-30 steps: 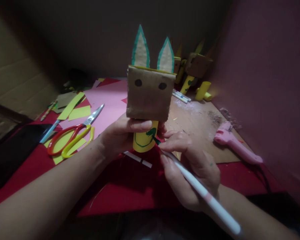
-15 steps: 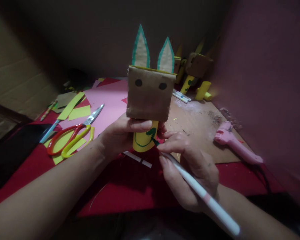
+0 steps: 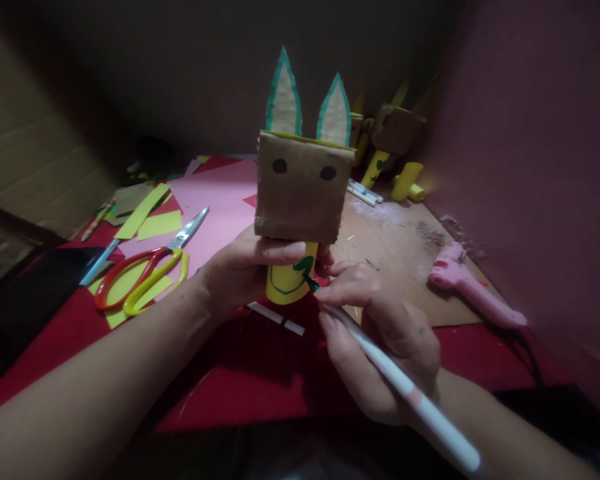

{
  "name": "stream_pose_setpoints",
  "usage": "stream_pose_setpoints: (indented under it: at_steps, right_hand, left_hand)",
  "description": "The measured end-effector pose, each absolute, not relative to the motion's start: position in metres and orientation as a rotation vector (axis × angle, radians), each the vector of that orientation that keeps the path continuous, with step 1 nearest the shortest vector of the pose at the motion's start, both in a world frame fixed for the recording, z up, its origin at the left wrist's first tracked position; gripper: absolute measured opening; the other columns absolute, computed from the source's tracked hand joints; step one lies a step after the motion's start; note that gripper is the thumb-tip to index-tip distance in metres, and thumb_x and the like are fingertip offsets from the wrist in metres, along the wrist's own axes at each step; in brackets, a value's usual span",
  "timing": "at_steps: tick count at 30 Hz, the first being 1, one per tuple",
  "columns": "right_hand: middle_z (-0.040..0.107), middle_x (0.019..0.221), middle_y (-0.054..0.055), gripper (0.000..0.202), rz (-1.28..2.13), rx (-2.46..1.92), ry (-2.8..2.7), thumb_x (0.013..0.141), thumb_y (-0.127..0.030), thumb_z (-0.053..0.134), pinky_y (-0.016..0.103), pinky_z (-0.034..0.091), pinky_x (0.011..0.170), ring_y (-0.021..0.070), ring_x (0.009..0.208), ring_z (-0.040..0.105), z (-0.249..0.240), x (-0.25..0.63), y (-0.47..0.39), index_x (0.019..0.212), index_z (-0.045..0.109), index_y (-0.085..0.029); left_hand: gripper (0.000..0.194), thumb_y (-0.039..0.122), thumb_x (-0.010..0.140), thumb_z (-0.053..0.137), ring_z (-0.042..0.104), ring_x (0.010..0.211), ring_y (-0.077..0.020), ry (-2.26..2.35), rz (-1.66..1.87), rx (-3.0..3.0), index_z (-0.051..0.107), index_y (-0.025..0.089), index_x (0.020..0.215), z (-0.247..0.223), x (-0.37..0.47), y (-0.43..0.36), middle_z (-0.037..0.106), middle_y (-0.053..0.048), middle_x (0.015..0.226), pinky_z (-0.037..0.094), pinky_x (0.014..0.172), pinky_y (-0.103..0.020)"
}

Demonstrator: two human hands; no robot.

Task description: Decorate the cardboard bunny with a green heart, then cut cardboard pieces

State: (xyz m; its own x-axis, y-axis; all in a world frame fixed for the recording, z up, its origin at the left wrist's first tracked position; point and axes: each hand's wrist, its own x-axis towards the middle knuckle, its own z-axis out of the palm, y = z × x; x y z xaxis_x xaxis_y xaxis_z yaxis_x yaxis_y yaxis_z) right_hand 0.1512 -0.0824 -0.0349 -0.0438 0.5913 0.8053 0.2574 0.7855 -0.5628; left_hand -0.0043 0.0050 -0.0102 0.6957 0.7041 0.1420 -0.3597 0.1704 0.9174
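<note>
The left hand [image 3: 235,267] gripped the figure [image 3: 300,203] by its yellow tube [image 3: 285,283], long axis roughly twelve to six. The tube stood at ten o'clock from the right hand [image 3: 393,327], which was closed around a marker [image 3: 415,397] slanting ten to four, nib at the tube. No container was identified.

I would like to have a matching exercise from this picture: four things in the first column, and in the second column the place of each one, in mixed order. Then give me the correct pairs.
Things
1. Cardboard figure
2. White marker with pink band
3. Scissors
4. Pink glue gun

Places
A. Held in the right hand
B. Lying by the right edge of the brown board
C. Held in the left hand
D. Lying partly over pink paper

Correct pairs: 1-C, 2-A, 3-D, 4-B
</note>
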Motion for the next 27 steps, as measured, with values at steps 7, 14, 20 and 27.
stream_pose_setpoints:
  at_steps: [7, 14, 20, 27]
  right_hand:
    - [0.065, 0.081, 0.006, 0.027, 0.3, -0.716, -1.638, 0.078, -0.004, 0.057, 0.045, 0.053, 0.083, 0.0218, 0.082, 0.064, -0.0341, 0.1518, -0.0812, 0.101, 0.064, -0.017]
    - [0.066, 0.082, 0.006, 0.025, 0.279, -0.726, -1.628, 0.079, -0.004, 0.057, 0.046, 0.053, 0.082, 0.022, 0.083, 0.064, -0.0337, 0.1515, -0.0833, 0.1, 0.064, -0.017]
    - [0.065, 0.08, 0.006, 0.024, 0.264, -0.729, -1.65, 0.08, -0.006, 0.057, 0.045, 0.053, 0.081, 0.0216, 0.082, 0.064, -0.0335, 0.1507, -0.0834, 0.1, 0.063, -0.018]
    - [0.066, 0.08, 0.005, 0.026, 0.264, -0.73, -1.627, 0.079, -0.005, 0.057, 0.045, 0.053, 0.081, 0.0214, 0.081, 0.064, -0.034, 0.1504, -0.0822, 0.1, 0.064, -0.018]
  left_hand:
    - [0.016, 0.031, 0.07, 0.074, 0.07, 0.083, -0.0267, 0.375, 0.778, 1.164, 0.075, 0.019, 0.08, -0.0101, -0.004, 0.0046, 0.073, -0.006, 0.08, 0.055, 0.072, -0.034]
    - [0.016, 0.032, 0.069, 0.074, 0.069, 0.086, -0.0282, 0.381, 0.785, 1.172, 0.075, 0.02, 0.08, -0.0097, -0.0045, 0.0051, 0.072, -0.006, 0.079, 0.055, 0.071, -0.034]
    - [0.014, 0.031, 0.07, 0.075, 0.068, 0.08, -0.0248, 0.364, 0.769, 1.155, 0.076, 0.02, 0.078, -0.0087, -0.0045, 0.0047, 0.072, -0.005, 0.078, 0.053, 0.069, -0.032]
    - [0.016, 0.031, 0.07, 0.075, 0.069, 0.087, -0.0265, 0.36, 0.776, 1.158, 0.075, 0.019, 0.08, -0.0097, -0.0048, 0.0045, 0.073, -0.006, 0.084, 0.053, 0.071, -0.031]
